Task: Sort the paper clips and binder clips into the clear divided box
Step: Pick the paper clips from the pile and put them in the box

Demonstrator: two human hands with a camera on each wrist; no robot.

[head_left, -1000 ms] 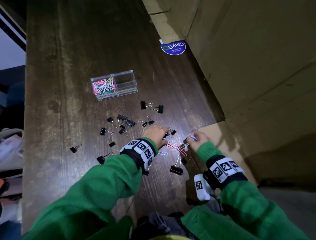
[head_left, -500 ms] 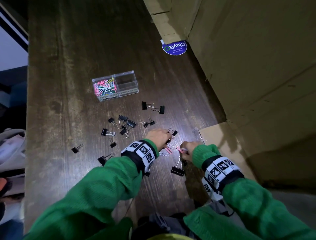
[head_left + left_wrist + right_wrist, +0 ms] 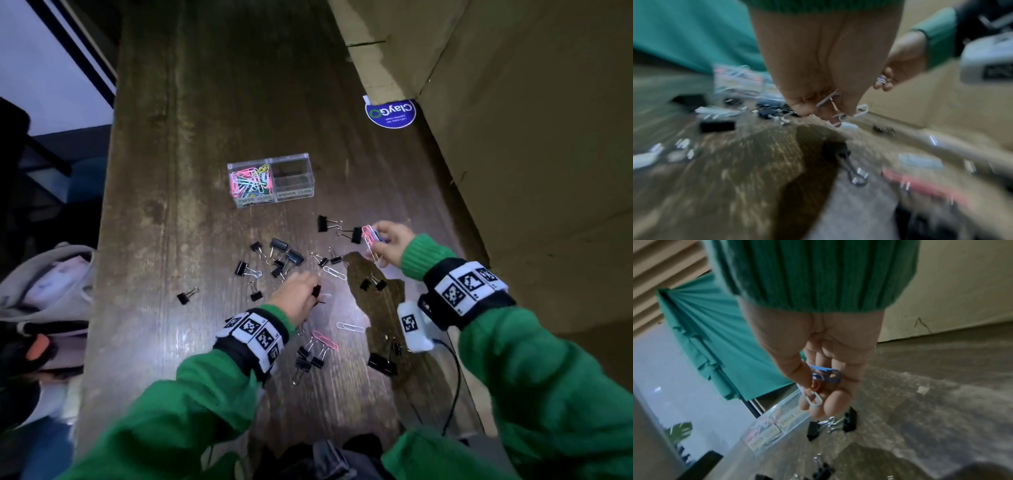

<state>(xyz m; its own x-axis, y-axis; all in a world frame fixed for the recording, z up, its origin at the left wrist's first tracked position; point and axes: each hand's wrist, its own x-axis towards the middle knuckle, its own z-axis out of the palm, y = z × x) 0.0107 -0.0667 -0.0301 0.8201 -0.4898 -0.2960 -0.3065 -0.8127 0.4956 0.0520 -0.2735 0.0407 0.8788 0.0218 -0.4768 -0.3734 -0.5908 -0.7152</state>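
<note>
The clear divided box point(image 3: 294, 158) stands mid-table; its left half holds coloured paper clips point(image 3: 251, 181), and the right half looks bare. My right hand point(image 3: 376, 238) is raised above the table and pinches a bunch of pink, blue and white paper clips point(image 3: 369, 236); the same bunch point(image 3: 825, 374) shows in the right wrist view. My left hand point(image 3: 308, 295) is low over the table, fingers curled round white paper clips point(image 3: 840, 116). Something small and black shows at its fingertips; I cannot tell if it is held. Several black binder clips point(image 3: 278, 244) and a few paper clips point(image 3: 334, 273) lie loose.
A big cardboard box point(image 3: 513, 144) walls the right side, with a blue round sticker point(image 3: 390, 113) at its foot. A pale bag point(image 3: 48, 274) sits past the table's left edge. A black cable point(image 3: 454, 377) hangs from my right wrist. Two binder clips point(image 3: 850, 421) lie before the box.
My right hand has lifted off the table with its paper clips and moved away from me toward the divided box. The left hand has drawn back slightly.
</note>
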